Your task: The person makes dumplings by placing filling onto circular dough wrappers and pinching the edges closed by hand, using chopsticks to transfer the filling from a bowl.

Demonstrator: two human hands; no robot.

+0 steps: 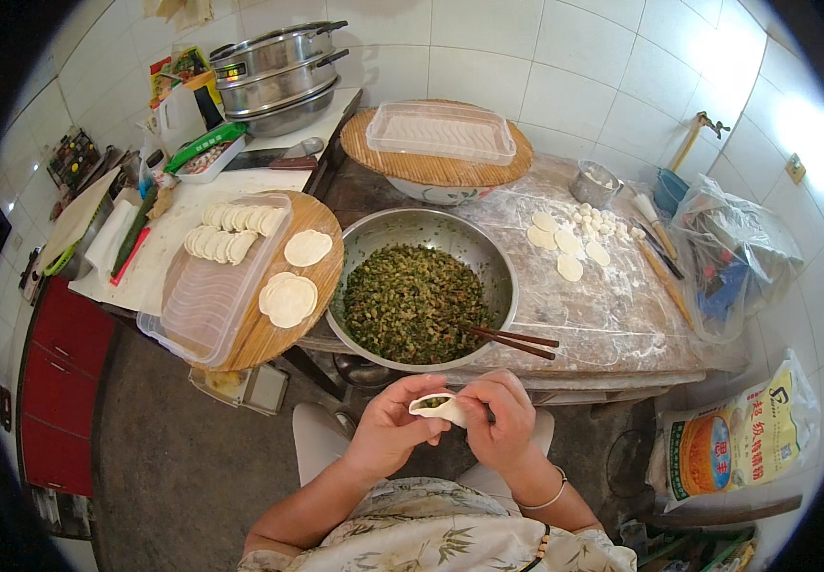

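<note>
Between my two hands is a half-folded dumpling [438, 407], its green filling showing at the open left end. My left hand [388, 424] cradles it with curled fingers and thumb. The fingers of my right hand [500, 417] pinch the wrapper's edge at its right end. Just beyond my hands stands a wide steel bowl [505, 262] of chopped green filling [412, 296], with brown chopsticks [517, 341] resting over its right rim. To the left, a round wooden board [328, 229] carries flat wrappers [288, 300] and a clear plastic tray [207, 319] with rows of finished dumplings [231, 232].
On the floured table [603, 315] lie more wrappers [569, 267], dough pieces [603, 224] and a rolling pin [668, 286]. Behind the bowl, a lidded basin bears another plastic tray [441, 132]. Steamer pots [278, 71] and a cleaver [269, 160] are far left; a flour sack [736, 434] stands right.
</note>
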